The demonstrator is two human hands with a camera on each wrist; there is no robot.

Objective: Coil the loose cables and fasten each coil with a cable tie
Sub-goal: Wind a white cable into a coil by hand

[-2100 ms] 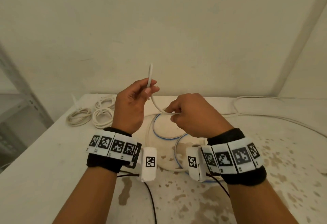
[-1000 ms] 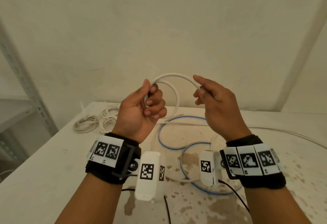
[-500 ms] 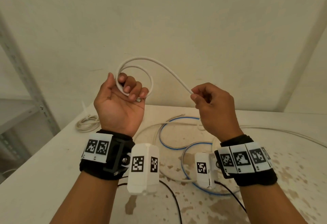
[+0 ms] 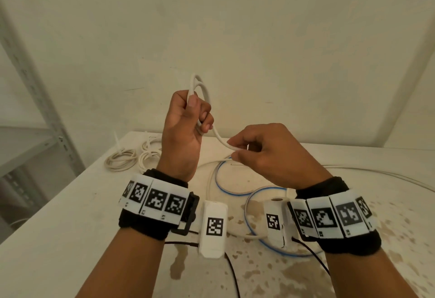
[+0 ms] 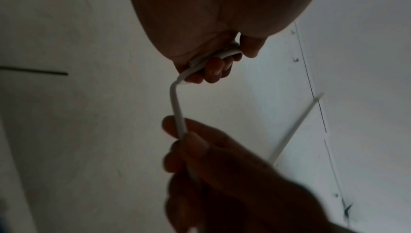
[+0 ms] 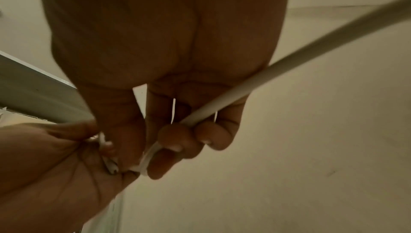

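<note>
Left hand is raised, fingers curled round a small coil of white cable, thumb clamping the turns; only a couple of loops so far, standing above the fist. Cut end pokes out at the heel of the palm in the left wrist view. Right hand sits lower and just beside it, pinching the same cable between thumb and fingertips, feeding the next turn.

Rest of the cable lies on the table in loose rings under the wrists, tangled with a blue one, and trails off to the right. Two coils already tied at the far left of the table.

Risks as I see them:
- Stiff cable, tight loops. If the left thumb eases while taking the next turn, the coil likely springs open.
- Slack on the table overlaps the blue cable; pulling could drag or snag it.
- Short free end near the palm could slip out, first loop unwinds.
- No loose tie in view near the hands; coil has to be held one-handed while fetching one.
</note>
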